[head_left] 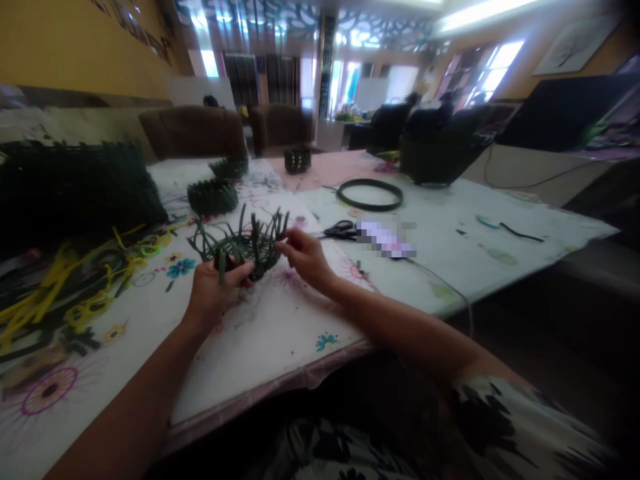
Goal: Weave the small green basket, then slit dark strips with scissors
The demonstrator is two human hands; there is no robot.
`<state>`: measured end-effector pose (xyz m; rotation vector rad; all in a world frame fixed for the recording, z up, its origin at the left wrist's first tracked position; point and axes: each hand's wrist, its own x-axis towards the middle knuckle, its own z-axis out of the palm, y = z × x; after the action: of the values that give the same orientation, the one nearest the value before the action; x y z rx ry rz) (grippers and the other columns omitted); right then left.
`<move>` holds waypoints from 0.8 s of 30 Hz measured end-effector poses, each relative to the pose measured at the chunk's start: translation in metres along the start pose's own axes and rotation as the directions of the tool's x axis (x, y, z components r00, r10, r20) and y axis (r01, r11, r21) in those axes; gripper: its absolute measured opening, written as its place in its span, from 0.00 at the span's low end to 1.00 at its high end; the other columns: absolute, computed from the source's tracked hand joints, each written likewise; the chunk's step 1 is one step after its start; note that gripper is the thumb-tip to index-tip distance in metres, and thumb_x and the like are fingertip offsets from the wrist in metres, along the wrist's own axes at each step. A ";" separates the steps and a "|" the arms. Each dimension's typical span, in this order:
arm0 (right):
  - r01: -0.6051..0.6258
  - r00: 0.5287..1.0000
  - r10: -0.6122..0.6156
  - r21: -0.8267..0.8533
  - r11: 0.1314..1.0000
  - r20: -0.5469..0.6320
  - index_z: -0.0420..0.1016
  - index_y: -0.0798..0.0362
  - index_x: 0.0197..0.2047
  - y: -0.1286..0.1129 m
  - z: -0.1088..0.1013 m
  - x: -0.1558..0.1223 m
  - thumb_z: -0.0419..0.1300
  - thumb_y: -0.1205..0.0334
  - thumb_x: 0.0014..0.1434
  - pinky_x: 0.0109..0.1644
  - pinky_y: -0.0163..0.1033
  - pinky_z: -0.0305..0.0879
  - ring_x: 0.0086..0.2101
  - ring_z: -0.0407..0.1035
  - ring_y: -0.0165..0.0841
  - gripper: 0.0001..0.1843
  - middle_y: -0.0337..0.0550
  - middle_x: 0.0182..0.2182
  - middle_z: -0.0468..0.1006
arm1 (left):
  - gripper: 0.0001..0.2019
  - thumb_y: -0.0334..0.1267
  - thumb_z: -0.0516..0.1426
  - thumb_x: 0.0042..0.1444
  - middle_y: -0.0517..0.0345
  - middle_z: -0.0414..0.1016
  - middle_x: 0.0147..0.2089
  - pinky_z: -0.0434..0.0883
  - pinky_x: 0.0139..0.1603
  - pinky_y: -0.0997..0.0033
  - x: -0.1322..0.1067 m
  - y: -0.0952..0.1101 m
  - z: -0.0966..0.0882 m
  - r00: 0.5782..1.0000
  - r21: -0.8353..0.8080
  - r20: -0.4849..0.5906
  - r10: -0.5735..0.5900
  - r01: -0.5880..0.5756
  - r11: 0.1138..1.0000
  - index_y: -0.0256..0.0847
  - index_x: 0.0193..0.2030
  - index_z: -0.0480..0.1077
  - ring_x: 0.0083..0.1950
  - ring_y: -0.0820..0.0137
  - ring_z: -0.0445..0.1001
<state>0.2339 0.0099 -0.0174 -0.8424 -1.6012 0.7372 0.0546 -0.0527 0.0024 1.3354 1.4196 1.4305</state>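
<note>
A small basket (pixel 257 257) of dark green woven strips is held just above the table, its loose strip ends standing up and splaying outward around the rim. My left hand (pixel 220 283) grips its near left side, thumb on the outside and the other fingers partly hidden. At the basket's right rim, my right hand (pixel 303 257) has thumb and index finger pinched together on a green strip, the other fingers curled. Right of that hand lies a pair of black-handled scissors (pixel 343 230), beside a blurred pale object (pixel 385 240) with a cable.
Yellow and green strips (pixel 60 293) lie in a heap at left, before a large dark basket (pixel 75 187). Small green baskets (pixel 213 197) stand behind the work. A dark green ring (pixel 370 194) and a bigger basket (pixel 440 157) are farther right; chairs (pixel 195 130) stand beyond.
</note>
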 end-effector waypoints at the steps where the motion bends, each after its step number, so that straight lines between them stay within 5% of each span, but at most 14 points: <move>1: 0.007 1.000 -0.007 0.026 1.000 0.011 0.68 0.53 0.32 0.000 -0.001 0.001 0.59 0.54 0.59 0.24 0.32 0.54 0.20 0.57 0.25 0.11 0.30 0.19 0.62 | 0.11 0.40 0.67 0.42 0.57 0.74 0.30 0.75 0.29 0.72 0.000 0.000 0.000 1.000 -0.008 -0.004 -0.006 0.006 1.000 0.35 0.28 0.74 0.29 0.70 0.74; 6: 0.065 0.997 -0.068 0.087 0.994 0.026 0.65 0.52 0.29 -0.004 -0.002 -0.001 0.57 0.56 0.61 0.23 0.32 0.56 0.19 0.58 0.25 0.11 0.32 0.20 0.62 | 0.12 0.41 0.67 0.41 0.57 0.73 0.30 0.75 0.29 0.72 -0.001 0.006 0.003 0.997 -0.036 -0.046 -0.058 0.056 0.998 0.34 0.28 0.73 0.29 0.70 0.73; 13: 0.174 0.984 -0.176 0.053 0.983 0.033 0.68 0.52 0.26 -0.015 -0.003 -0.005 0.62 0.63 0.55 0.36 0.35 0.62 0.30 0.63 0.29 0.08 0.37 0.28 0.67 | 0.10 0.39 0.65 0.40 0.61 0.70 0.21 0.65 0.20 0.76 -0.001 0.009 0.001 0.996 0.052 -0.054 -0.074 0.077 0.996 0.36 0.24 0.70 0.20 0.73 0.68; 20: 0.071 0.996 -0.078 0.141 0.987 0.042 0.65 0.51 0.33 -0.014 0.002 -0.006 0.59 0.61 0.59 0.25 0.32 0.62 0.21 0.63 0.26 0.06 0.32 0.22 0.67 | 0.10 0.38 0.65 0.40 0.64 0.68 0.20 0.63 0.19 0.75 -0.004 0.013 0.004 0.993 0.060 -0.063 -0.100 0.104 0.993 0.37 0.24 0.69 0.18 0.73 0.67; 24: -0.049 0.999 0.044 0.269 0.962 0.024 0.61 0.49 0.42 -0.016 0.002 -0.005 0.64 0.59 0.54 0.26 0.33 0.63 0.22 0.64 0.26 0.16 0.29 0.22 0.69 | 0.10 0.38 0.65 0.40 0.63 0.68 0.19 0.64 0.19 0.75 -0.005 0.010 0.005 0.994 0.059 -0.065 -0.092 0.096 0.994 0.37 0.24 0.68 0.18 0.72 0.67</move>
<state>0.2303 -0.0036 -0.0072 -0.6777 -1.4590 0.9739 0.0627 -0.0580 0.0107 1.2546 1.5581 1.3877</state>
